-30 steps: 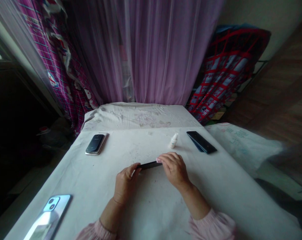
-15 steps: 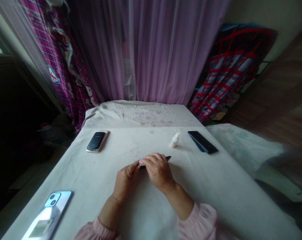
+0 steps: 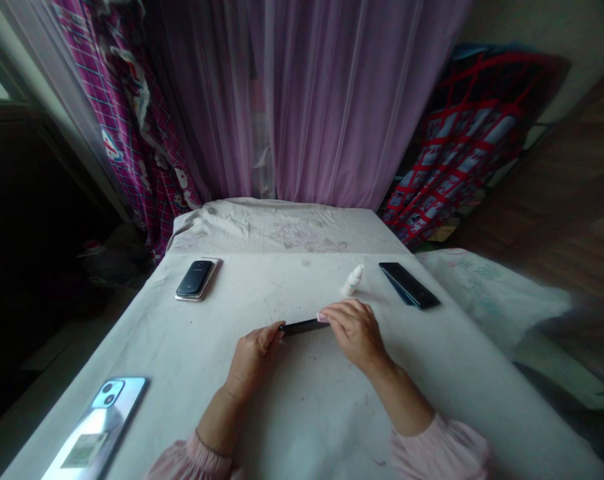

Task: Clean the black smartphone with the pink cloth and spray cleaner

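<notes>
At the near left corner of the tabletop, which is covered in a stained white cloth, a pale blue phone lies back up with its camera end pointing away. Further in, near the middle, two forearms in pink sleeves reach forward. The left hand pinches the left end of a black phone between thumb and fingertips. The phone stands on its long edge, running left to right between the hands. The right hand closes over the right end, its fingers curled and pressing a small pink piece against the phone; what the piece is cannot be told. Just beyond the right hand a small white bottle stands tilted, and beside it, toward the far right edge, lies a dark phone. Near the far left edge a rounded dark phone rests on top of a lighter flat one. Behind the tabletop hangs a purple curtain, with a red checked blanket to its right.
</notes>
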Tool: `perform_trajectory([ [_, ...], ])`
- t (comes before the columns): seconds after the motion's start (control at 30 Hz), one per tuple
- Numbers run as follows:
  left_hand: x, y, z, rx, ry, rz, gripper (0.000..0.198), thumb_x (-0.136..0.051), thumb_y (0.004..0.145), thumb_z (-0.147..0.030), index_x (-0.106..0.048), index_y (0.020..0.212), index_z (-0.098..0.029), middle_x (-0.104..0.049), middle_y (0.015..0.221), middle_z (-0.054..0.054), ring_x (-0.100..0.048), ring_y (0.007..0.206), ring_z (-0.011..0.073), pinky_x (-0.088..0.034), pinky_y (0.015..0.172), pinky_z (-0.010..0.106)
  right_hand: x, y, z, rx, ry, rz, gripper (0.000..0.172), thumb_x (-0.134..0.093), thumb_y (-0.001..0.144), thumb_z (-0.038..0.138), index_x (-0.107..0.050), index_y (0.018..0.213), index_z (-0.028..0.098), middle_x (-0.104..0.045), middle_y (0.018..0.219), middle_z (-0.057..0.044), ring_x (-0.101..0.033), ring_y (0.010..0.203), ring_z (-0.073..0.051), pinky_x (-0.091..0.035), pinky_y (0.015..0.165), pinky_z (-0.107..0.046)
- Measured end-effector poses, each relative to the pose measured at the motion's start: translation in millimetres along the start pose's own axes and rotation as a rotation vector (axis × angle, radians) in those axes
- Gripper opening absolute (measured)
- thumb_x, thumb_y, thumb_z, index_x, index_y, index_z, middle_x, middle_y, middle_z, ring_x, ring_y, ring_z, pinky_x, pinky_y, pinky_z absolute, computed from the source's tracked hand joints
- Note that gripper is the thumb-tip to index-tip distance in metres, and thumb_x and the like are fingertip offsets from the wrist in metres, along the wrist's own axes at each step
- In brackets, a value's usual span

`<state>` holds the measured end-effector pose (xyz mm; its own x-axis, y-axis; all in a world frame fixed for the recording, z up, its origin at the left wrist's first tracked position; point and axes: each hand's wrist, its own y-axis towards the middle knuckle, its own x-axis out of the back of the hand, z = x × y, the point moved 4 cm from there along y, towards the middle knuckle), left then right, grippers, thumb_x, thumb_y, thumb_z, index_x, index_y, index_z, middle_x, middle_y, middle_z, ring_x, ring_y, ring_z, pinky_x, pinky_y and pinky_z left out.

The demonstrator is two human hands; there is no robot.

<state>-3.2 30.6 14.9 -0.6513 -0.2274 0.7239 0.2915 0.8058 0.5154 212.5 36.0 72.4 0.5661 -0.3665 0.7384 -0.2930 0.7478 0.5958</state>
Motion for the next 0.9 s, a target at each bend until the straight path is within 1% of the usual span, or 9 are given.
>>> perform_trajectory([
  [0.17, 1.9, 0, -1, 0.006, 0.029, 0.018, 0.029, -0.042, 0.098, -0.026, -0.068, 0.108, -0.019, -0.078, 0.085, 0.005, -0.074, 0.071, 0.018, -0.057, 0.066, 0.025, -25, 10, 39, 0.001, 0.067, 0.065, 0.02, -0.059, 0.089, 0.01, -0.071, 0.089, 0.026, -0.073, 0.09, 0.001, -0.056, 0.088, -0.018, -0.034, 0.078, -0.032],
  [0.27, 4.1, 1, -2, 0.033, 0.046, 0.035, 0.029, -0.042, 0.097, -0.025, -0.07, 0.095, -0.019, -0.074, 0.071, 0.002, -0.07, 0.061, 0.0154, -0.054, 0.06, 0.022, -38, 15, 61, -0.004, 0.076, 0.067, 0.018, -0.061, 0.088, 0.011, -0.071, 0.087, 0.026, -0.072, 0.087, 0.002, -0.056, 0.086, -0.018, -0.034, 0.076, -0.032],
  [0.33, 5.2, 1, -2, 0.043, 0.058, 0.036, 0.033, -0.041, 0.097, -0.025, -0.069, 0.083, -0.018, -0.07, 0.063, 0.001, -0.067, 0.054, 0.0144, -0.052, 0.055, 0.021, -41, 16, 68, -0.012, 0.077, 0.056, 0.018, -0.061, 0.088, 0.012, -0.071, 0.087, 0.027, -0.073, 0.087, 0.003, -0.055, 0.085, -0.018, -0.033, 0.076, -0.032],
  [0.4, 5.1, 2, -2, 0.044, 0.06, 0.039, 0.033, -0.041, 0.097, -0.026, -0.07, 0.083, -0.019, -0.07, 0.062, 0.001, -0.067, 0.054, 0.0143, -0.052, 0.055, 0.021, -39, 15, 68, -0.014, 0.076, 0.048, 0.018, -0.061, 0.088, 0.012, -0.071, 0.089, 0.028, -0.073, 0.088, 0.003, -0.056, 0.087, -0.018, -0.033, 0.077, -0.033],
  [0.53, 2.8, 0, 0, 0.021, 0.035, 0.008, 0.028, -0.044, 0.098, -0.027, -0.07, 0.103, -0.021, -0.077, 0.082, 0.003, -0.073, 0.069, 0.0164, -0.057, 0.065, 0.022, -24, 9, 45, -0.045, 0.042, 0.027, 0.02, -0.06, 0.088, 0.012, -0.073, 0.091, 0.028, -0.074, 0.09, 0.001, -0.057, 0.09, -0.019, -0.032, 0.08, -0.033],
  [0.6, 1.7, -1, 1, -0.008, 0.036, -0.028, 0.03, -0.043, 0.099, -0.03, -0.071, 0.105, -0.02, -0.078, 0.085, 0.004, -0.075, 0.071, 0.0176, -0.058, 0.066, 0.024, -14, 5, 24, -0.096, 0.015, 0.006, 0.019, -0.06, 0.088, 0.014, -0.074, 0.089, 0.028, -0.075, 0.09, 0.001, -0.057, 0.089, -0.019, -0.032, 0.08, -0.033],
  [0.7, 0.5, -1, 1, -0.048, 0.06, -0.065, 0.034, -0.04, 0.101, -0.033, -0.071, 0.104, -0.019, -0.078, 0.082, 0.005, -0.075, 0.067, 0.0181, -0.06, 0.064, 0.025, -1, 0, -9, -0.2, 0.003, -0.024, 0.018, -0.059, 0.09, 0.021, -0.075, 0.086, 0.028, -0.076, 0.09, 0.0, -0.059, 0.089, -0.019, -0.036, 0.081, -0.033],
  [0.83, 0.7, -1, 0, -0.06, 0.064, -0.079, 0.034, -0.041, 0.101, -0.034, -0.071, 0.104, -0.019, -0.078, 0.081, 0.005, -0.075, 0.067, 0.0182, -0.06, 0.063, 0.025, 4, -3, -40, -0.311, 0.145, -0.043, 0.019, -0.06, 0.086, 0.032, -0.077, 0.08, 0.027, -0.076, 0.084, -0.003, -0.063, 0.085, -0.021, -0.043, 0.082, -0.033],
  [0.9, 1.2, -1, -1, -0.057, 0.057, -0.079, 0.033, -0.041, 0.101, -0.034, -0.071, 0.104, -0.019, -0.078, 0.081, 0.005, -0.075, 0.067, 0.0185, -0.061, 0.063, 0.026, 0, -5, -50, -0.426, 0.267, -0.05, 0.021, -0.061, 0.081, 0.037, -0.077, 0.079, 0.026, -0.076, 0.081, -0.004, -0.066, 0.081, -0.022, -0.047, 0.078, -0.032],
])
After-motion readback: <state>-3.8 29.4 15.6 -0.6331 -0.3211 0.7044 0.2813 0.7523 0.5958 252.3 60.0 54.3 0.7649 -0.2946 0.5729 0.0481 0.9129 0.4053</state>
